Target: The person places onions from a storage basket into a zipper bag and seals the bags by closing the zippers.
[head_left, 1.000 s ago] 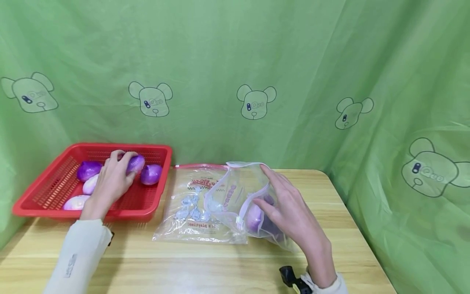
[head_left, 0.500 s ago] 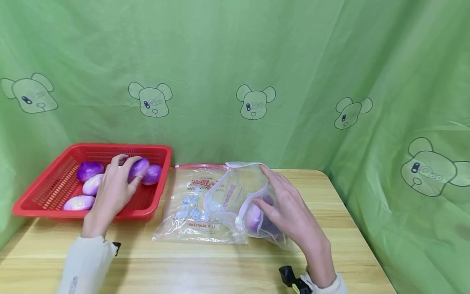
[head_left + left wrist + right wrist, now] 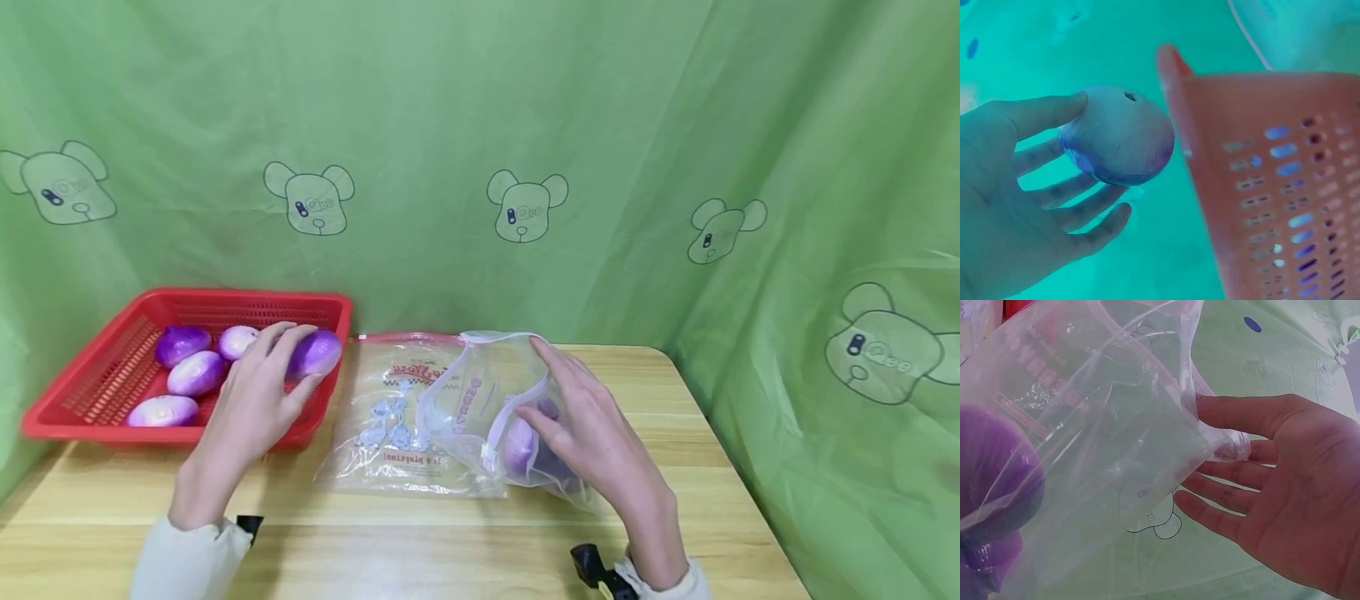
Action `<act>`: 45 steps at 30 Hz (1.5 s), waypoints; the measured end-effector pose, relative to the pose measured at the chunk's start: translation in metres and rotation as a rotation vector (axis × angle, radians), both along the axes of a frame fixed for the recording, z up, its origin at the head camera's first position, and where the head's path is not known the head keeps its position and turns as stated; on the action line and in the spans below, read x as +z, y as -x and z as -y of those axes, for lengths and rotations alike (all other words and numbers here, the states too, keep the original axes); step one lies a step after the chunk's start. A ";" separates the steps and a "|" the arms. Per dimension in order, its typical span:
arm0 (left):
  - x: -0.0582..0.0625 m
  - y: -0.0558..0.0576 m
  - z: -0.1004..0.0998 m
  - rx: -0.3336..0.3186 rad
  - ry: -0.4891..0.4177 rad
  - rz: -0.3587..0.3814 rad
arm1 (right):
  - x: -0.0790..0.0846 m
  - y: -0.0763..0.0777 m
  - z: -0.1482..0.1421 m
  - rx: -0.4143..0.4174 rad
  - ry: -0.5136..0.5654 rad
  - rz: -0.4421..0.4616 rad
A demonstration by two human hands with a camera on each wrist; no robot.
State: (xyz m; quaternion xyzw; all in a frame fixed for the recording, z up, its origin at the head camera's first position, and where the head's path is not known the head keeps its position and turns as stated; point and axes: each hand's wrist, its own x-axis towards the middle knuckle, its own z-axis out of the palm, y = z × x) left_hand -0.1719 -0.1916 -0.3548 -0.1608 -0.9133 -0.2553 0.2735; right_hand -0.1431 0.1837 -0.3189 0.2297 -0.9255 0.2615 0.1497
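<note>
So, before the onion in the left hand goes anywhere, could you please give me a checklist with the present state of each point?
1. Left hand grips the held onion: ok, thumb and fingers hold it.
2. Held onion apart from the rim of the red basket: ok, a thin gap shows in the left wrist view.
3. Mouth of the frosted bag open: ok, its edges stand apart.
4. Right hand at that mouth: ok, thumb and forefinger are at its edges, spread apart.
5. Held onion over the mouth: not ok, it is by the basket.
6. Enough room inside: cannot tell, the hand and cloudy film partly hide the contents.
</note>
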 end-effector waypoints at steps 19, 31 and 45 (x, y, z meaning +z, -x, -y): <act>0.023 -0.033 -0.041 -0.139 -0.063 -0.024 | 0.000 -0.001 0.002 0.016 -0.001 -0.021; 0.028 -0.046 -0.064 -0.252 -0.020 -0.111 | -0.001 0.000 0.004 0.023 -0.017 -0.033; 0.022 -0.052 -0.084 -0.336 0.009 -0.121 | 0.000 -0.004 0.010 0.032 -0.020 -0.014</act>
